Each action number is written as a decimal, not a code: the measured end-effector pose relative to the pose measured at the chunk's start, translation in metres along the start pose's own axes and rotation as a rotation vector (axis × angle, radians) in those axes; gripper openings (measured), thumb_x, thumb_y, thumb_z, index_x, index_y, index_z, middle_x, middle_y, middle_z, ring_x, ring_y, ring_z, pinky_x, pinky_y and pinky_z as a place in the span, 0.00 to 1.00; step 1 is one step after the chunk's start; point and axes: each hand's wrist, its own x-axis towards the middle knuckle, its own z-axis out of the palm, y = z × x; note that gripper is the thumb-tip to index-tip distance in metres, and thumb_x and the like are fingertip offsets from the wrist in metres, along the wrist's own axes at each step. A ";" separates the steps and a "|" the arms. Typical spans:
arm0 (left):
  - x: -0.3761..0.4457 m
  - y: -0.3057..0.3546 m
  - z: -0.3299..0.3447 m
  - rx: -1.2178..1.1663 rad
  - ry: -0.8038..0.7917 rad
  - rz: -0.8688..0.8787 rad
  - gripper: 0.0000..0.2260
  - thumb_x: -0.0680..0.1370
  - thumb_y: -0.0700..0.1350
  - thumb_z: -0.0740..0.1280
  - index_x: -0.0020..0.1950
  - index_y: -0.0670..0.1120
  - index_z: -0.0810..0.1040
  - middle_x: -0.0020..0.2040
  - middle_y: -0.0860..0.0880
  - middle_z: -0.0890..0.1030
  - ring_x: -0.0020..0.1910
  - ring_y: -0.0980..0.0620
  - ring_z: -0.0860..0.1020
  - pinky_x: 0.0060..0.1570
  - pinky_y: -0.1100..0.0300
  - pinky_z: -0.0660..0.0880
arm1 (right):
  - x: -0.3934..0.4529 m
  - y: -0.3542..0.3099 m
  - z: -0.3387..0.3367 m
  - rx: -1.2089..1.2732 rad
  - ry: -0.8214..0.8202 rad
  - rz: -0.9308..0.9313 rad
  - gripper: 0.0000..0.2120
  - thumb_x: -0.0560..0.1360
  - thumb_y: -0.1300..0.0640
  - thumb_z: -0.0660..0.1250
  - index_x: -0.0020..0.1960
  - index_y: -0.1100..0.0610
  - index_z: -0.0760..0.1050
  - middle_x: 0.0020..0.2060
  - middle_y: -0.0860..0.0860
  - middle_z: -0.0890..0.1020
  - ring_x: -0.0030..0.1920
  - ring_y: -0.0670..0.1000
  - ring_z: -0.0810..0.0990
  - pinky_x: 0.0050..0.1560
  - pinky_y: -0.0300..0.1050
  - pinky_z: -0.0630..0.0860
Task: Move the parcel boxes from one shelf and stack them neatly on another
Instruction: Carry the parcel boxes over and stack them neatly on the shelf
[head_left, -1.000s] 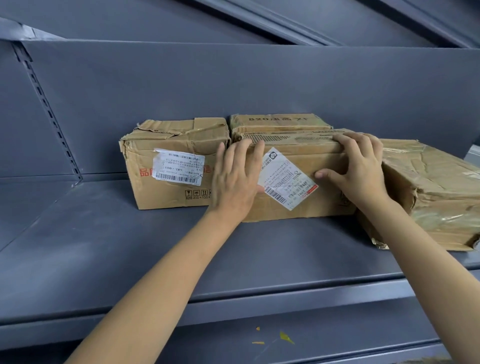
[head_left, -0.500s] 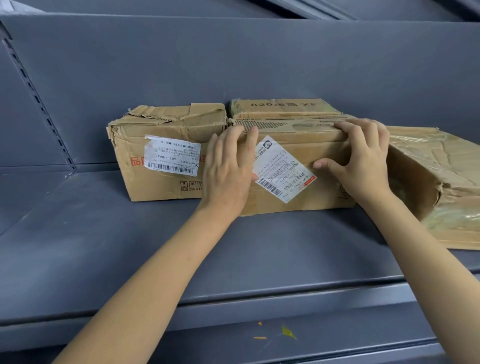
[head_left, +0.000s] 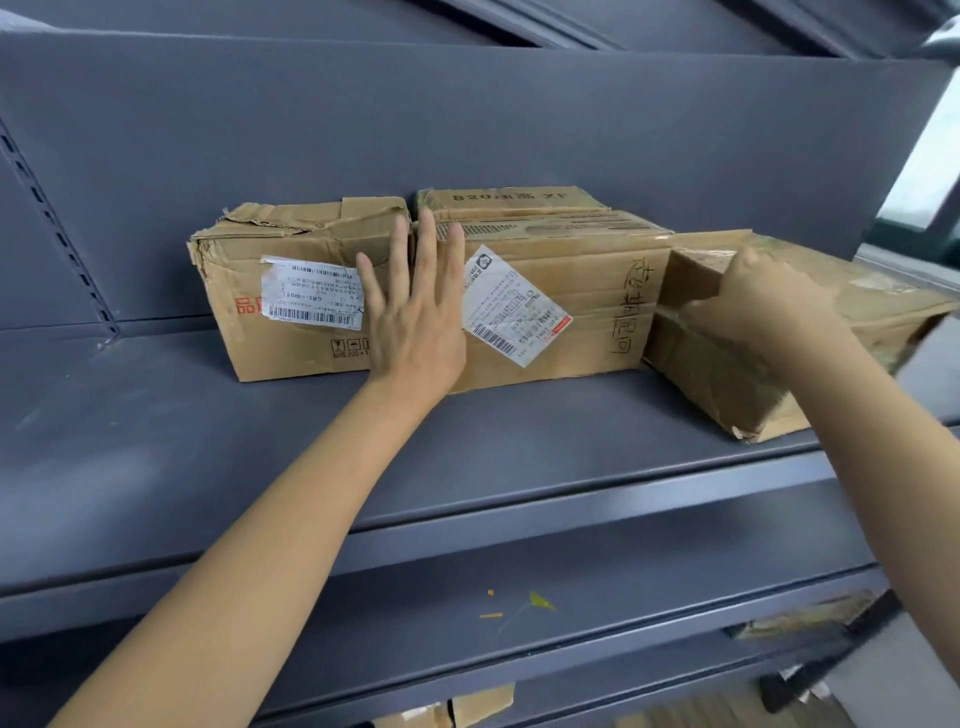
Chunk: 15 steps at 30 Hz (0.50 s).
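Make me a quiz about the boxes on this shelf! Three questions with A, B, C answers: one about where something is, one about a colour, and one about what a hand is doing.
1. Where is the box with the tilted white label?
A. Between two other boxes
B. Alone on the floor
C. On top of the shelf unit

2. What colour is the shelf?
A. Bright red
B. Dark grey
C. White

3. What is the left hand doing?
A. Curled in a fist
B. Pinching a label
C. Lying flat with straight fingers against the box fronts

Answers:
1 A: the left box and the right box sit either side of it.
2 B: its surface and back wall are dark grey.
3 C: the fingers are spread and straight, while the right hand grips the right box.
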 end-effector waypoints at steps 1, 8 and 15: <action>-0.003 0.001 -0.001 -0.022 0.005 0.012 0.37 0.75 0.40 0.63 0.77 0.44 0.44 0.78 0.41 0.46 0.76 0.39 0.44 0.70 0.36 0.42 | -0.004 0.007 -0.002 -0.058 -0.021 0.003 0.26 0.76 0.46 0.64 0.67 0.61 0.68 0.61 0.61 0.75 0.59 0.63 0.74 0.60 0.61 0.70; -0.027 0.035 0.002 -0.308 0.184 0.253 0.23 0.69 0.40 0.59 0.65 0.42 0.66 0.68 0.35 0.69 0.68 0.39 0.60 0.65 0.35 0.62 | -0.034 0.038 -0.006 -0.172 0.133 -0.019 0.09 0.76 0.65 0.59 0.51 0.65 0.76 0.40 0.60 0.76 0.43 0.61 0.75 0.38 0.47 0.67; -0.036 0.074 -0.015 -0.655 0.005 0.242 0.20 0.71 0.35 0.66 0.63 0.39 0.74 0.65 0.39 0.73 0.66 0.39 0.67 0.66 0.49 0.63 | -0.065 0.078 -0.005 -0.082 0.204 0.054 0.08 0.76 0.67 0.58 0.52 0.64 0.73 0.30 0.55 0.66 0.35 0.58 0.69 0.32 0.48 0.65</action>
